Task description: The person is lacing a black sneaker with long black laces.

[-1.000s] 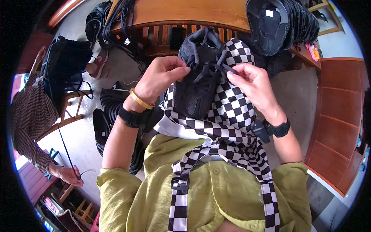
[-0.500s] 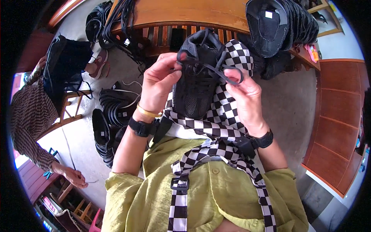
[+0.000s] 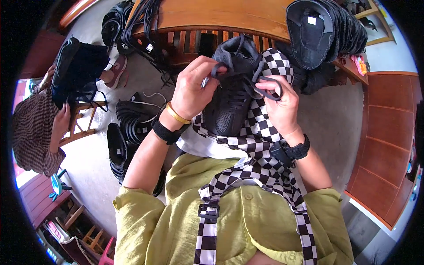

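Note:
On my lap, over a black-and-white checked apron (image 3: pixel 269 148), rests a black sneaker (image 3: pixel 226 108) with its toe toward me and its grey-lined collar away. A dark shoelace (image 3: pixel 240 76) spans the gap between my hands above the tongue. My left hand (image 3: pixel 196 86) pinches one looped part of it on the left of the shoe. On the other side, my right hand (image 3: pixel 282 104) pinches another part, with a lace loop lying round its fingers. Both sets of fingers are closed. Wrist straps and a yellow bangle sit on my wrists.
A wooden table (image 3: pixel 212 17) stands ahead, with hanging black laces (image 3: pixel 143 22) at its left and stacked black shoe uppers (image 3: pixel 327 35) at its right. More black shoe parts (image 3: pixel 134 121) lie on the floor at left. Another person (image 3: pixel 37 128) works at far left, holding dark material.
My left hand has moved right, nearer the shoe's tongue, still pinching the lace. My right hand has curled in more. The other person's lower hand has risen to the dark material.

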`<state>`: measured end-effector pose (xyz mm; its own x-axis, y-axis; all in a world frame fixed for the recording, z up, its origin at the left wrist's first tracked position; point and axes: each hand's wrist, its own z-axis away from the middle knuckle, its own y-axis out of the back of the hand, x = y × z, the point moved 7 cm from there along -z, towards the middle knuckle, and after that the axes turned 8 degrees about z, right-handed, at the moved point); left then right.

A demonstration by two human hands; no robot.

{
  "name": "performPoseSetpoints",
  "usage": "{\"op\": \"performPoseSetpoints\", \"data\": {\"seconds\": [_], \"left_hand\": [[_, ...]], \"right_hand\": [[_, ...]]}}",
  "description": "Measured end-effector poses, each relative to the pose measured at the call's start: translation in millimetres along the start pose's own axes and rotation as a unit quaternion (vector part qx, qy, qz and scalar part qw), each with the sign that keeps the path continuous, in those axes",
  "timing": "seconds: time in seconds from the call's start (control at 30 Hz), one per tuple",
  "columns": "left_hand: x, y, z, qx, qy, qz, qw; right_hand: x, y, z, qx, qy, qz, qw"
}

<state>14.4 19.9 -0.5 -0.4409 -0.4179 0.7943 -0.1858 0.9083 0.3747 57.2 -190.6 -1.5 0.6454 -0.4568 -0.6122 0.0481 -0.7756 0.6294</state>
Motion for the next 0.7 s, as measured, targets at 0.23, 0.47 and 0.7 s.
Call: {"op": "performPoseSetpoints", "data": {"seconds": [0.23, 0.47, 0.7], "left_hand": [[0.6, 4.9, 19.9, 0.047, -0.011, 0.082, 0.995], [34.6, -9.4, 2.1, -0.021, -0.085, -0.109, 0.99], [16.1, 20.3, 8.6, -0.018, -0.017, -0.04, 0.999]], "right_hand": [[-20.7, 23.6, 13.5, 0.035, 0.051, 0.027, 0.998], [-37.7, 17.3, 3.2, -0.006, 0.098, 0.141, 0.985], [-21.3, 27.6, 16.3, -0.024, 0.104, 0.157, 0.982]]}}
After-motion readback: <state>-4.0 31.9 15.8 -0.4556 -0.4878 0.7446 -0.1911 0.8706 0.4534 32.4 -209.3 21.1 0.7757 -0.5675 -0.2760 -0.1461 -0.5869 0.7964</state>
